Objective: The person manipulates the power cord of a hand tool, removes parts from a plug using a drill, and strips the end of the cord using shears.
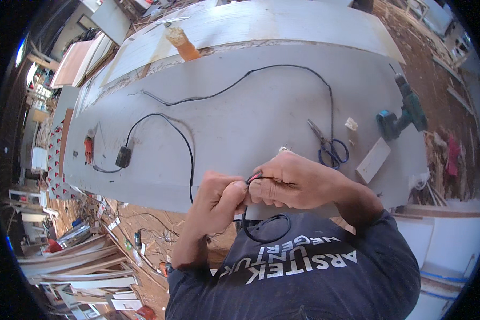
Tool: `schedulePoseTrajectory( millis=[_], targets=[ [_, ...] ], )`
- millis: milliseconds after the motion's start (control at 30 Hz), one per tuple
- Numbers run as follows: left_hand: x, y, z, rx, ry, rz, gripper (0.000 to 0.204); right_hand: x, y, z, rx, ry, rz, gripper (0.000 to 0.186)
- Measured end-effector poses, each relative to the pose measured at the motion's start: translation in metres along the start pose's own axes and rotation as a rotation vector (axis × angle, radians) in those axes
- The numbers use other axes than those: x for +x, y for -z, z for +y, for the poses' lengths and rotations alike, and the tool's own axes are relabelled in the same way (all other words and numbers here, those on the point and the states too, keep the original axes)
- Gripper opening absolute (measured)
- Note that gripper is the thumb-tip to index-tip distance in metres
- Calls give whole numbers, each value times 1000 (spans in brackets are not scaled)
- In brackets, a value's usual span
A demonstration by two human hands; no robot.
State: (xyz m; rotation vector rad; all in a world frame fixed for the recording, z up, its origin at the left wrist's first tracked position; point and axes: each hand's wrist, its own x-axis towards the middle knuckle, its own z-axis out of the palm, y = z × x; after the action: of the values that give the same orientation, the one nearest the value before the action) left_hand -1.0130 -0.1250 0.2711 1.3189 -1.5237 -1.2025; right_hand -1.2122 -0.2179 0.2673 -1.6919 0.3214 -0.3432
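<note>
My left hand and my right hand meet near the table's front edge, both closed on a black electrical cable. Between the fingertips a short red inner wire shows beside the black sheath. One length of this cable runs up and left to a small black box; a loop hangs below the hands against the shirt. The exact pinch is hidden by the fingers. Right of the hands lie scissors with blue handles, beside a second dark cable that curves across the table.
A cordless drill lies at the table's right, near a white offcut and a crumpled white piece. An orange-filled bottle lies at the back. A small orange-red object rests left. Stacked boards cover the floor at lower left.
</note>
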Motion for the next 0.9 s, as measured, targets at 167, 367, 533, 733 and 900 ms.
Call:
schedulePoseTrajectory(
  millis=[167, 367, 533, 733, 900],
  targets=[
    [-5, -5, 0, 36, -96, -53, 34, -2, 2, -3, 252, -279, -71, 38],
    [-18, -18, -5, 151, 37, 11, 49, -6, -17, 8, 142, -140, 66, 38],
    [-33, -8, -8, -22, 16, -12, 50, -13, -22, 13, 520, -163, -177, 35],
    [-39, -22, 8, 516, -378, 451, 44, 0, -61, 13, 508, 473, 165, 27],
    [-38, -50, 26, 20, -294, 657, 53, 10, -76, -8, 779, 677, 390, 27]
  ],
)
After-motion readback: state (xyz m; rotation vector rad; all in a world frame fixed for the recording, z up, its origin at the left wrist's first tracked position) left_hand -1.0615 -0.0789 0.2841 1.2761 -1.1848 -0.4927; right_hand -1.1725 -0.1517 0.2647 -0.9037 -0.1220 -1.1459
